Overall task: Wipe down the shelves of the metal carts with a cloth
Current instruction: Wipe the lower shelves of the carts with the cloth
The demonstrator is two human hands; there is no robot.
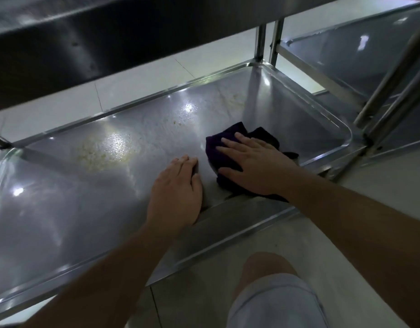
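Right hand (254, 165) flat, fingers spread, pressing cloth (230, 159) onto shelf (98, 197) to scrub; left hand (178, 185) flat, apparently bracing.

A pale tiled floor (62, 100) runs under and around everything, with thin grout lines crossing it behind the near metal frame and again at the lower edge of the view. A bare knee (265, 268) shows at the bottom right, just above the floor, and the hem of light grey shorts (275, 304) covers the leg below it. Bright spots of reflected ceiling light fall on the tiles at far left.
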